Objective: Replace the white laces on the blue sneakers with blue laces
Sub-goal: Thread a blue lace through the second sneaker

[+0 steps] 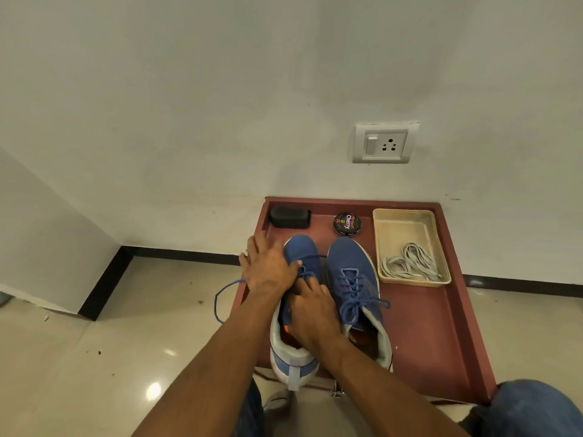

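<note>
Down on the reddish tray, 2 blue sneakers stood side by side, toes pointing to the far wall. The right sneaker was fully laced in blue and tied in a bow. The left sneaker was only partly laced, and its heel hung over the tray's near edge. The left hand lay across the left side of that shoe, fingers straight and spread toward the toe, its grip open and holding nothing that could be seen. The right hand rested over the shoe's tongue with fingers curled at the eyelets; its grip seemed to pinch the blue lace, though the fingertips were hidden. 1 loose end of that lace looped out to the left, off the tray and over the floor. At the far right of the tray sat a beige basket with the white laces coiled in its near end. A shoe polish tin and a black sponge stood along the far edge.
</note>
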